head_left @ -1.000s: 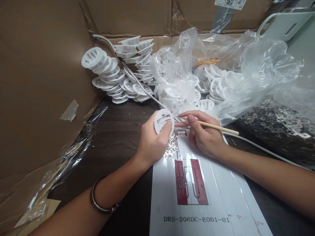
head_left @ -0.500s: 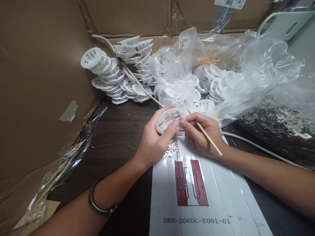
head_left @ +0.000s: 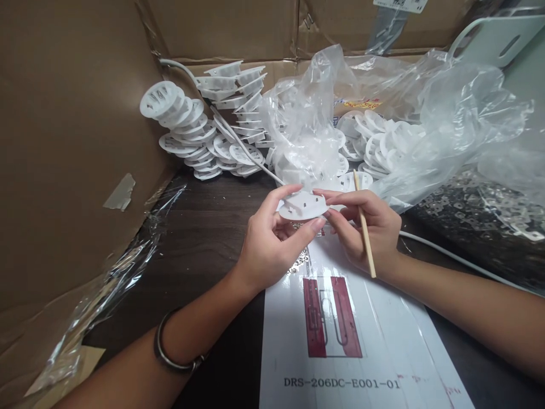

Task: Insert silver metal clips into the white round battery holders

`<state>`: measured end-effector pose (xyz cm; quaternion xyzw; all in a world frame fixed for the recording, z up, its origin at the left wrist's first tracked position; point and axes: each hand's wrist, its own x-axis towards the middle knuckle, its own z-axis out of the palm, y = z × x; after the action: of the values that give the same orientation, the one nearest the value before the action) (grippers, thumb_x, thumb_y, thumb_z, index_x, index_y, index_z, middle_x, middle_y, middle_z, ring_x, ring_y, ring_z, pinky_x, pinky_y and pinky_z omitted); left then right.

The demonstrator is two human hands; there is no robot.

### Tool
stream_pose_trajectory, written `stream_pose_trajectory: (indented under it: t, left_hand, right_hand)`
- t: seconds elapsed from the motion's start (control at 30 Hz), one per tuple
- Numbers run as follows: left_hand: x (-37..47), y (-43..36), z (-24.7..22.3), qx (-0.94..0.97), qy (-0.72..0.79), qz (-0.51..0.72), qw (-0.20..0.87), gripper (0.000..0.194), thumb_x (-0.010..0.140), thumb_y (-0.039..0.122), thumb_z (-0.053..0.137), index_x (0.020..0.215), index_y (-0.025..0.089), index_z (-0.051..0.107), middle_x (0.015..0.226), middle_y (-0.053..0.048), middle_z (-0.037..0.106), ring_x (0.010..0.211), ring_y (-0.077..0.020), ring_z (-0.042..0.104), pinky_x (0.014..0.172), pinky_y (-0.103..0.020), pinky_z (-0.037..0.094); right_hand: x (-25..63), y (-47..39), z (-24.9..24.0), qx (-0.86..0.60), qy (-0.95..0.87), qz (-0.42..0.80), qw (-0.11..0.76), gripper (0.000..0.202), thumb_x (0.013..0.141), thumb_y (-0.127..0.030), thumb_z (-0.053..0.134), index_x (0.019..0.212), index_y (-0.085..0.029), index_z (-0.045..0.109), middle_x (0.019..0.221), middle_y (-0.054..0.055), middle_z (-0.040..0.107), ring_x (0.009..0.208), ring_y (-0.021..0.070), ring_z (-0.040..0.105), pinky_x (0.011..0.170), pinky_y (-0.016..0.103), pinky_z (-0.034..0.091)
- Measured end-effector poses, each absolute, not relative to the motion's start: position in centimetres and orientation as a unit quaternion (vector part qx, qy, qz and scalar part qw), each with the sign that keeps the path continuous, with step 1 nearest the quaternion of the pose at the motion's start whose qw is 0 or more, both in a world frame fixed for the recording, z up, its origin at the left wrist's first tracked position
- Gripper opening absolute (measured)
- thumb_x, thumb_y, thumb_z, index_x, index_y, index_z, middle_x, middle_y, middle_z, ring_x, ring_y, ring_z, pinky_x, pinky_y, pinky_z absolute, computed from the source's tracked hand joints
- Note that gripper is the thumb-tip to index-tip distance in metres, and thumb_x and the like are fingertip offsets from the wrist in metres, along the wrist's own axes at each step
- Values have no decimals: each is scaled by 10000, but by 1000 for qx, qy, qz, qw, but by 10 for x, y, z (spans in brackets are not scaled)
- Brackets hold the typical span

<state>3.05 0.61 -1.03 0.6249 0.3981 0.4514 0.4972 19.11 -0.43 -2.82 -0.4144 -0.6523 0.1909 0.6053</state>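
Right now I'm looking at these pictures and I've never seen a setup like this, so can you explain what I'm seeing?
There's no machine here: a person works with two bare hands. The camera is worn on the head, looking forward and down.

The left hand holds a white disc, and the right hand has its fingertips at the disc's edge while also holding a wooden stick.

Below them, a printed sheet lies on a dark table. Small metal pieces show beside the left hand. Behind are stacked white discs and crumpled clear plastic, with cardboard around.
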Motion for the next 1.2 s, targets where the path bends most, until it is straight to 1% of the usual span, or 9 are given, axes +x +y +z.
stream_pose_trajectory:
  t: [0.23, 0.4, 0.53, 0.63, 0.8, 0.9, 0.97, 1.1, 1.2]
  left_hand:
    - [29, 7, -6, 635, 397, 440, 495, 386, 840, 338, 648, 1206, 240, 571, 898, -38, 660, 493, -83, 544, 442, -220, 463]
    - [33, 7, -6, 600, 394, 473, 510, 435, 802, 246, 690, 1215, 256, 555, 886, -22, 657, 471, -74, 547, 438, -211, 483]
    - [34, 10, -10, 583, 378, 487, 529, 617, 770, 232, 723, 1319, 283, 445, 929, -26, 658, 467, -74, 543, 432, -222, 504]
    - [33, 12, -13, 585, 361, 491, 534, 650, 759, 219, 725, 1327, 275, 414, 851, -8, 642, 450, -77, 533, 410, -225, 498]
    - [32, 12, -14, 603, 349, 485, 528, 521, 772, 182, 696, 1233, 250, 464, 780, 9, 609, 450, -83, 549, 399, -216, 487]
    - [33, 12, -15, 606, 353, 486, 521, 488, 774, 174, 688, 1201, 246, 464, 832, -1, 611, 451, -78, 552, 398, -218, 489]
    - [33, 13, -16, 614, 354, 486, 512, 484, 776, 168, 680, 1200, 243, 458, 886, -13, 616, 454, -72, 549, 398, -220, 491]
    - [32, 12, -18, 655, 367, 494, 439, 514, 763, 151, 691, 1220, 251, 478, 1059, -42, 595, 552, -82, 582, 427, -217, 503]
    - [31, 11, -20, 670, 374, 500, 402, 521, 769, 156, 695, 1234, 253, 480, 1118, -47, 579, 687, -125, 632, 488, -218, 533]
  right_hand:
    - [193, -6, -27, -396, -703, 183, 562, 156, 843, -103, 596, 889, -251, 615, 1096, 40, 705, 597, 117, 653, 489, 291, 515]
    - [191, -5, -27, -389, -686, 230, 570, 284, 868, -117, 574, 1121, -245, 568, 1279, 70, 608, 856, 157, 689, 493, 249, 521]
    - [191, -2, -28, -397, -655, 237, 597, 279, 883, -153, 586, 1145, -245, 565, 1225, 62, 634, 532, 66, 599, 413, 224, 477]
    - [193, -2, -29, -378, -679, 184, 602, 203, 853, -150, 627, 1041, -227, 623, 1127, 56, 684, 481, 68, 573, 446, 249, 508]
    - [193, -1, -28, -370, -715, 176, 567, 135, 841, -143, 644, 955, -214, 660, 1229, 88, 643, 811, 186, 716, 664, 323, 597]
    - [194, 0, -29, -363, -715, 182, 569, 114, 849, -134, 627, 919, -220, 656, 1224, 74, 647, 1109, 259, 637, 742, 347, 595]
    - [194, 0, -30, -362, -715, 187, 569, 103, 850, -132, 623, 901, -218, 647, 1230, 73, 644, 1153, 270, 610, 728, 346, 591]
    - [195, -1, -28, -379, -714, 200, 553, 61, 841, -156, 644, 872, -203, 619, 1261, 93, 623, 789, 198, 716, 571, 304, 550]
    - [194, -2, -26, -398, -701, 226, 547, 48, 846, -175, 644, 849, -192, 599, 1229, 105, 642, 507, 102, 632, 500, 280, 504]
